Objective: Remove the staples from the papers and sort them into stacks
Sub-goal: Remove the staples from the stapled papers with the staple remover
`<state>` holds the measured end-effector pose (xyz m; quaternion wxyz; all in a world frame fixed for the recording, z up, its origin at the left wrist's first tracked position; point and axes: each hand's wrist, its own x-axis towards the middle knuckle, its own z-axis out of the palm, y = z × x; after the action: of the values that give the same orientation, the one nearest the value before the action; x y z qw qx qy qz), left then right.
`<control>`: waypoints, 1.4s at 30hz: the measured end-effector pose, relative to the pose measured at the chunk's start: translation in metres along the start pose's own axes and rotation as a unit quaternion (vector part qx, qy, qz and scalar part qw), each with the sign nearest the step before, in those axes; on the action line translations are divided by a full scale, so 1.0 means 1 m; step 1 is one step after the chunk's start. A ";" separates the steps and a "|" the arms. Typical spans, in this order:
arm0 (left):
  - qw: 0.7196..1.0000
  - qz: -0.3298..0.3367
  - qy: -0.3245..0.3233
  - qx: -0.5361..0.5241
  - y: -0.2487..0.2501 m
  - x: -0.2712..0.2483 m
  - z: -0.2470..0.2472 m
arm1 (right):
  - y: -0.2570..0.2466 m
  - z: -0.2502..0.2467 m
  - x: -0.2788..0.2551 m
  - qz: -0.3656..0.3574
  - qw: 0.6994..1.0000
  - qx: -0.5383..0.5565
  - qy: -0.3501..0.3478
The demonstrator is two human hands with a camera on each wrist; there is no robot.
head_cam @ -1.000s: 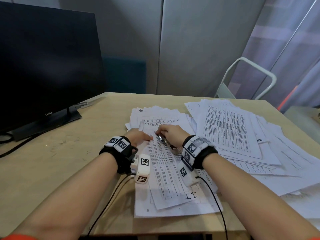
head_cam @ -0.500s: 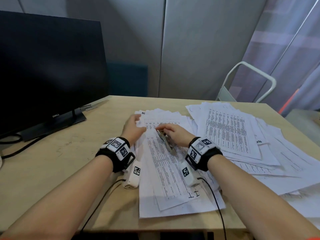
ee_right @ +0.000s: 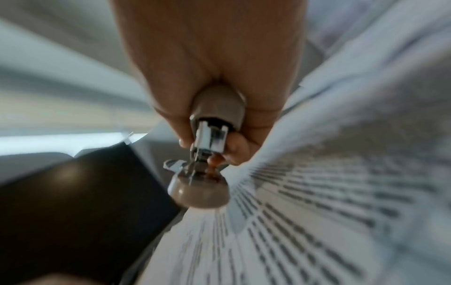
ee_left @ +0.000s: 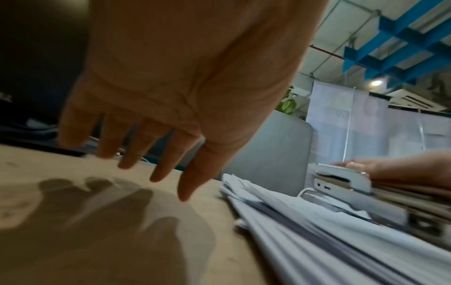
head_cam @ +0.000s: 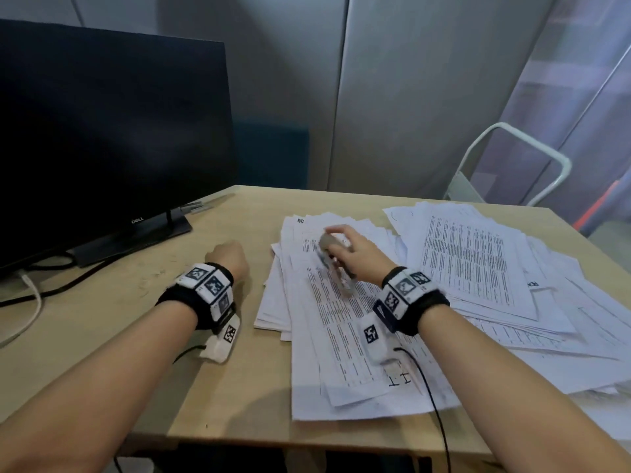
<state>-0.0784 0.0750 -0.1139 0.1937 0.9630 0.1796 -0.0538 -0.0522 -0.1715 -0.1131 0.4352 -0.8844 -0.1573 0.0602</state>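
R hand [head_cam: 355, 256] gripped the stapler [head_cam: 333, 264] over the near paper stack [head_cam: 345, 336]; wrist cam showed fingers wrapped round its body. L hand [head_cam: 228, 259] looked like a fist in head view, but L wrist cam showed fingers [ee_left: 168, 162] straight, spread above bare table [head_cam: 136, 302], holding nothing.

The right hand [ee_right: 214, 63] reaches down from twelve o'clock, its fingers [ee_right: 238, 146] curled round a stapler [ee_right: 207, 146] seen end-on at centre: a grey-beige body, a chrome inner part and a rounded base below it. Printed papers [ee_right: 317, 212] fan out blurred from three to six o'clock. A dark surface [ee_right: 80, 202], too blurred to identify, fills the area toward eight o'clock.
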 end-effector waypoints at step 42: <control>0.940 0.136 -0.056 -0.309 0.092 -0.002 0.013 | 0.030 -0.096 -0.024 0.109 0.951 0.134 0.255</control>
<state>-0.0467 -0.0096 -0.0932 0.4966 0.8666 0.0438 -0.0225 -0.0451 -0.2689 -0.0789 0.5664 -0.8154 0.0662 -0.0999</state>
